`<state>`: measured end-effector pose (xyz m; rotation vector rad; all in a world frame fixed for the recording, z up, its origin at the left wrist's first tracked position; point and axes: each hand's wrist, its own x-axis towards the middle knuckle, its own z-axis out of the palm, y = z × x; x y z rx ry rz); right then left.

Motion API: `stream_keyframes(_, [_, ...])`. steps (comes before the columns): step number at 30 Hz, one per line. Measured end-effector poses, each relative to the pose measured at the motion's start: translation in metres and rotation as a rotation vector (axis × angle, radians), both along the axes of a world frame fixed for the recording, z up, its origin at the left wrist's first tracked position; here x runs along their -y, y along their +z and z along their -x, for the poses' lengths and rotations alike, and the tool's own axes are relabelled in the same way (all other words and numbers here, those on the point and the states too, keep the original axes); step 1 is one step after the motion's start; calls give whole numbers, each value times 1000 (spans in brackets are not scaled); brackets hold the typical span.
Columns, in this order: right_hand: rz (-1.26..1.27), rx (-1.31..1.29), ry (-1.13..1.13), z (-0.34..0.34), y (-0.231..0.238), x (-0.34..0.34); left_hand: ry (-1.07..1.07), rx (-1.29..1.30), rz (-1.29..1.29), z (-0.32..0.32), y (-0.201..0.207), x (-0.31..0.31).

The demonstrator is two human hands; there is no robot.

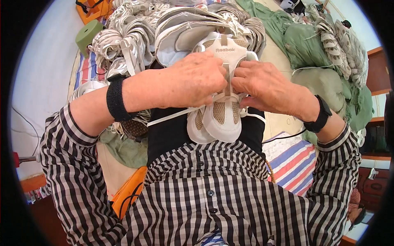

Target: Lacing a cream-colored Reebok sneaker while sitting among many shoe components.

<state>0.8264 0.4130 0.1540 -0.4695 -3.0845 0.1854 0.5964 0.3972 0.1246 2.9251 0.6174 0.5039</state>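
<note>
A stack of white and beige shoe uppers [222, 128] lies across my lap, toes toward me, with a pale tongue at the far end. A thin white cord [174, 116] runs around the uppers near the toes, its loose lengths trailing out on both sides. My left hand [199, 78] is closed over the left side of the stack, its fingers pinched on the cord. Opposite it, my right hand [262, 84] is also closed on the cord, fingertips against the right side of the uppers. My fingers partly hide the crossing of the cord.
More bundled uppers [127, 41] are heaped ahead and to the left, beside a green cylinder [89, 35]. Green sacks [308, 45] lie on the right. Striped sheeting [291, 164] is by my right side, and an orange thing [129, 190] is by my left.
</note>
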Motion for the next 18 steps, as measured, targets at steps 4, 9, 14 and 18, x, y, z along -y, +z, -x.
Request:
stream_keyframes(4, [-41,-14,-9,-3,-1,4,-10,-14,-16,-1,-3,3])
stream_keyframes(9, [-70,43,-48,-4,5,8,-3,31,-70,-1,-5,4])
stream_keyframes(14, [-78,118,-67,-3,12,11,-2,-24,-29,-1,-8,2])
stream_keyframes(18, [-57,119,-43,-2,14,7,-20,63,-79,-4,-10,1])
